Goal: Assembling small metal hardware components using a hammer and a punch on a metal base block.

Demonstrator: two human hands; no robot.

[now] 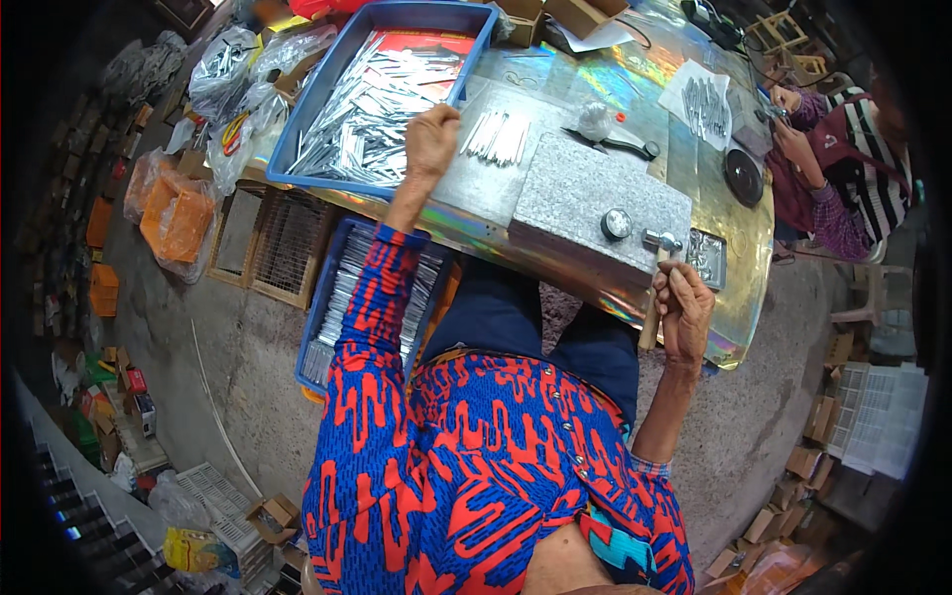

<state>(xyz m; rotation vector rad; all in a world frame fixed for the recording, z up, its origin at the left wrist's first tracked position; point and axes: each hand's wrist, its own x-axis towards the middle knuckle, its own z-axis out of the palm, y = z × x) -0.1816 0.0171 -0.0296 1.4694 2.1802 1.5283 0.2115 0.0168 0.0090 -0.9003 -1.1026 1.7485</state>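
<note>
Ahead and to the right of my right hand (684,305), I see a black disc (743,178) on the surface (746,260) and, farther right, a co-worker (877,169) in stripes. Well to that hand's right, nearer me, are a white crate (881,421) and cartons (802,462). Left of my left hand (431,142) are a bagged orange crate (176,223) and a mesh frame (288,243).

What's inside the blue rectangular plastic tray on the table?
The blue rectangular plastic tray holds a heap of thin silvery metal pieces and a partly covered red sheet. Whatever lies beneath them is hidden.
</note>
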